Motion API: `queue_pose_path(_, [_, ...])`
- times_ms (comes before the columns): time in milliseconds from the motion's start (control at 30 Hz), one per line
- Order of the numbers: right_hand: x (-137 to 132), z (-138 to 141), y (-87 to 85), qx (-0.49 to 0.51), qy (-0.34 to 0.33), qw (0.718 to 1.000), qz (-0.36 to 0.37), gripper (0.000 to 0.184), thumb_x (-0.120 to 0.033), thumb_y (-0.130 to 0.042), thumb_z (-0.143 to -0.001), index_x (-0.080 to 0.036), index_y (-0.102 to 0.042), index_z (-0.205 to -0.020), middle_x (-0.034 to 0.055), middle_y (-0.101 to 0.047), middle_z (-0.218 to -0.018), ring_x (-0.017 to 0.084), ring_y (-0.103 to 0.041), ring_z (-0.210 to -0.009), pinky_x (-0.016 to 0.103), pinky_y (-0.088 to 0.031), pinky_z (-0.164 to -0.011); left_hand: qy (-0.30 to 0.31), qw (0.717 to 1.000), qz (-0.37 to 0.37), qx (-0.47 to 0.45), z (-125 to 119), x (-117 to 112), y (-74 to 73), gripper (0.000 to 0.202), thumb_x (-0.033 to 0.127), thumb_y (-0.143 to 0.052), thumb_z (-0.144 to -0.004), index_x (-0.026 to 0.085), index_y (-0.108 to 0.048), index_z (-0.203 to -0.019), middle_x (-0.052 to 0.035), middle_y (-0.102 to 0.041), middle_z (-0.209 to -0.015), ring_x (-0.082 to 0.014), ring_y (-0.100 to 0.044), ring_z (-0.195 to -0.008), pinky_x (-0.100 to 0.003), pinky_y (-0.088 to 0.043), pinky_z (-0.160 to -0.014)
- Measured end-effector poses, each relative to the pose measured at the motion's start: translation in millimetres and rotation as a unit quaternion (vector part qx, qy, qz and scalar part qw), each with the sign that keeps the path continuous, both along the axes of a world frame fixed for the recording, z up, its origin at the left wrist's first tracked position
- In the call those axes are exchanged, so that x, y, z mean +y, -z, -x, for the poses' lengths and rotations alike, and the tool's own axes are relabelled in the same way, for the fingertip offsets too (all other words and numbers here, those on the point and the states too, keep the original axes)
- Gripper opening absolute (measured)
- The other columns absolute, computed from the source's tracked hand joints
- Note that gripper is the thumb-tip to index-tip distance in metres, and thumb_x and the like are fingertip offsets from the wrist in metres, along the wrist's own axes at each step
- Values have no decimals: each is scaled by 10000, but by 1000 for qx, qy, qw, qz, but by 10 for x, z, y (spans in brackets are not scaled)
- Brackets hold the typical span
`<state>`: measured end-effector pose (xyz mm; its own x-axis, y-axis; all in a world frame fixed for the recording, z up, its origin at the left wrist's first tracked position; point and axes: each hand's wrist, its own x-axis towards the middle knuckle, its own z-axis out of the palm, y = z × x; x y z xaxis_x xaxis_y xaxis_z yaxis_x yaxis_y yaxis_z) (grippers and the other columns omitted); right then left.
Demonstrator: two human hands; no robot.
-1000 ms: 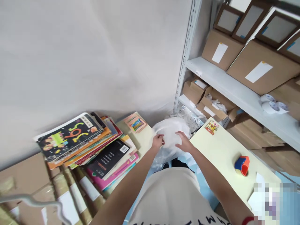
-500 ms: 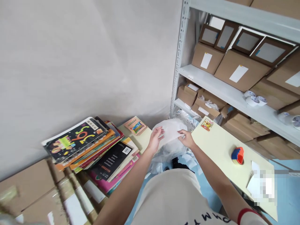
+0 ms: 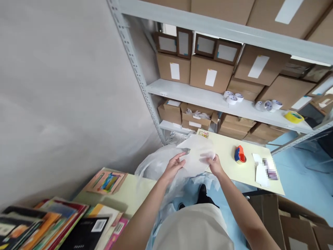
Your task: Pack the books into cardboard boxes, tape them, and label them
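Observation:
Both my hands hold a flat white plastic bag (image 3: 197,154) up in front of me. My left hand (image 3: 173,167) pinches its left edge and my right hand (image 3: 213,163) grips its right edge, fingers closed on the film. Just below and to the left bulges a larger sack of white plastic bags (image 3: 153,166) on the floor. A pale yellow table (image 3: 229,158) lies right behind the held bag.
A red and blue tape dispenser (image 3: 239,155) and white papers (image 3: 258,170) lie on the table. Metal shelving (image 3: 208,100) carries cardboard boxes and tape rolls (image 3: 232,98). A stack of books (image 3: 59,227) fills the lower left; an open carton (image 3: 281,222) stands lower right.
My view has swung to the right and up, so the books slid to the lower left. My hands have lifted the white bag clear of the sack and toward the table.

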<state>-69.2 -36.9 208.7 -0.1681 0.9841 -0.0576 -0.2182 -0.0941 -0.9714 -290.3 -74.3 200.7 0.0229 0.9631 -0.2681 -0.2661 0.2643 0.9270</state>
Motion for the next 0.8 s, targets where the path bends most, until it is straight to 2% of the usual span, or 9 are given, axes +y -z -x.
queue_pose_path(133, [-8,-318,87,-30,-44,999,1,245,-357,-738,-599,-183,-744,-773,41,-747,-727,237,-714,-705,365,-593,-674,20,998,33,40,-315,198,10,755,459,-869,-547,202,-626,-1214,-138,-714,-1157,-226,-699,-910,-312,-543,-752])
queue_pose_path(233, [39,-473,152,-71,-123,990,-4,226,-275,-691,-618,-201,-741,-825,-10,-699,-677,185,-637,-610,309,-536,-597,28,999,22,32,-555,233,110,721,386,-878,-544,218,-612,-1193,-121,-708,-1174,-227,-703,-918,-329,-553,-770])
queue_pose_path(300, [116,-504,225,-105,-214,971,-2,198,-238,-667,-627,-204,-734,-810,-24,-670,-658,172,-602,-589,294,-505,-576,37,998,-10,40,-655,224,202,635,347,-873,-546,216,-650,-1126,-97,-730,-1095,-245,-693,-958,-343,-554,-801])
queue_pose_path(400, [302,-424,391,-187,-357,915,-8,82,-223,-666,-655,-208,-710,-723,-24,-656,-655,166,-587,-600,286,-484,-581,65,984,-34,160,-642,181,384,403,243,-843,-537,221,-721,-920,-53,-741,-903,-267,-682,-959,-358,-533,-868])
queue_pose_path(500, [521,-228,600,-302,-459,835,-29,56,-269,-711,-689,-217,-695,-704,-11,-675,-706,174,-608,-652,288,-489,-620,39,959,56,276,-486,2,616,154,147,-759,-564,235,-699,-675,-58,-726,-801,-298,-681,-936,-396,-491,-934])
queue_pose_path(600, [697,84,836,-431,-477,762,-80,159,-353,-739,-735,-216,-720,-815,51,-712,-881,214,-654,-785,329,-511,-731,-12,930,189,315,-344,-368,838,187,95,-754,-513,231,-665,-607,-127,-742,-935,-381,-635,-1092,-473,-419,-1022])
queue_pose_path(667, [745,387,1009,-471,-484,728,-119,201,-352,-713,-786,-216,-729,-934,89,-709,-1015,241,-665,-914,361,-506,-843,-21,901,280,330,-298,-648,943,339,79,-811,-408,211,-697,-698,-192,-692,-1191,-485,-486,-1289,-572,-344,-1064])
queue_pose_path(767, [680,980,1275,-446,-549,693,-140,365,-298,-747,-772,-218,-708,-1126,125,-653,-1243,290,-594,-1191,412,-441,-1031,-2,858,391,333,-254,-963,1011,757,121,-886,-243,183,-723,-980,-242,-403,-1534,-593,-122,-1442,-729,-204,-1059])
queue_pose_path(800, [630,1199,1358,-435,-569,684,-135,469,-299,-783,-739,-221,-689,-1192,135,-603,-1338,316,-530,-1290,437,-402,-1085,11,850,412,326,-230,-1023,1010,848,172,-904,-235,188,-712,-1061,-234,-335,-1574,-595,-78,-1448,-747,-185,-1054])
